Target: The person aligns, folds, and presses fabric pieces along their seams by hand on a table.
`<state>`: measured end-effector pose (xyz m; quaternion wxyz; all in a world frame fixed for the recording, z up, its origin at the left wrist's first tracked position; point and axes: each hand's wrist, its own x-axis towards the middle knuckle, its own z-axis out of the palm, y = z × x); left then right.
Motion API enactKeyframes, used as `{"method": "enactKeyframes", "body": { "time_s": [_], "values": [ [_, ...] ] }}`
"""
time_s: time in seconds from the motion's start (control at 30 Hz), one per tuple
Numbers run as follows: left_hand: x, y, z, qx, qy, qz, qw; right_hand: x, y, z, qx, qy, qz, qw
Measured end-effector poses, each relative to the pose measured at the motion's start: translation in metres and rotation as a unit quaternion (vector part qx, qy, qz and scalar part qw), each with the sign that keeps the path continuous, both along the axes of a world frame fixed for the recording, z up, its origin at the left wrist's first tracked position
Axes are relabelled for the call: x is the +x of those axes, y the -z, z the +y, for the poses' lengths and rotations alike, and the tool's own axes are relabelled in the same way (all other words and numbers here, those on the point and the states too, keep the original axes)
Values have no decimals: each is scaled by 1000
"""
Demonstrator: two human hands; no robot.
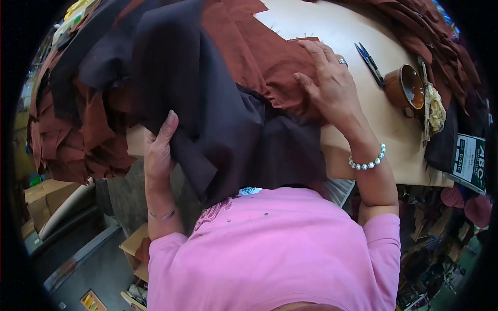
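Dark cloth (223, 129) hangs over the table's front edge and down against the pink shirt. My left hand (161, 145) grips its left side, thumb on top and the other fingers hidden beneath. Reddish-brown cloth (249, 57) joins or overlaps the dark cloth along a frayed edge at the middle. On its right part lies my right hand (329, 78), palm down, fingers spread and slightly bent, wearing a ring. To the right of that hand, thread snips (370, 65) rest on the pale table (347, 26).
A brown glazed cup (404, 90) stands at the right beside a stick and a crumpled yellowish lump (434, 109). Brown cloth is heaped at the far right (436, 36) and in layers at the left (67, 135). Cardboard boxes (49, 202) sit at lower left.
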<state>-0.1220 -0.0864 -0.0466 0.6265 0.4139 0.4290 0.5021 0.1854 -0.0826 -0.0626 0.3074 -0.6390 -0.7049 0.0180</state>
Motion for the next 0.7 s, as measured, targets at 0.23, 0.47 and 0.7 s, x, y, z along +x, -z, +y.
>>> {"method": "enactKeyframes", "body": {
  "time_s": [0.23,0.47,0.7],
  "values": [
    [19,3,-7,14,49,36,998,3,-13,-7,-84,-54,101,990],
    [30,-3,-8,36,84,112,989,6,3,-1,-14,-12,63,998],
    [41,9,-4,-16,75,95,993,-48,-13,-33,210,-323,-65,921]
  ]
}}
